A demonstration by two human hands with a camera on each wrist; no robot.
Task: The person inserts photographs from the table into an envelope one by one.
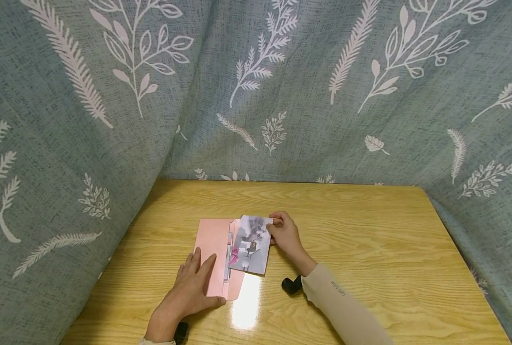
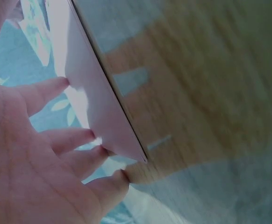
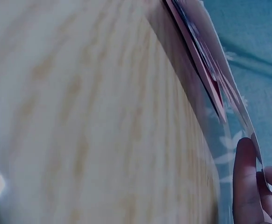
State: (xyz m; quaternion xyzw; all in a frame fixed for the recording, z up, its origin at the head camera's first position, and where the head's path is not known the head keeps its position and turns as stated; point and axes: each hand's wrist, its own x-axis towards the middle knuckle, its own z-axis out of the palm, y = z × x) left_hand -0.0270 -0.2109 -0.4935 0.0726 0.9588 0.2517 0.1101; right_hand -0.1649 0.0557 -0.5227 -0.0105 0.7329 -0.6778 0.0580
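A pink paper envelope [image 1: 210, 235] lies on the table with its flap side to the right, and the edges of other cards [image 1: 228, 254] show at its opening. My left hand [image 1: 190, 282] rests on it with spread fingers; in the left wrist view the fingertips touch the pink surface [image 2: 98, 102]. My right hand [image 1: 287, 237] pinches the upper right edge of a printed picture card [image 1: 256, 239], grey with a pink flower patch. The card overlaps the envelope's flap. In the right wrist view the card [image 3: 239, 105] stands tilted above the envelope, held between thumb and fingers [image 3: 246, 179].
The wooden table [image 1: 368, 239] spreads out to the right of the hands. Green curtains [image 1: 307, 143] with white leaf prints hang behind and at both sides. A black device [image 1: 291, 285] sits at the right wrist, and another [image 1: 181, 331] at the left wrist.
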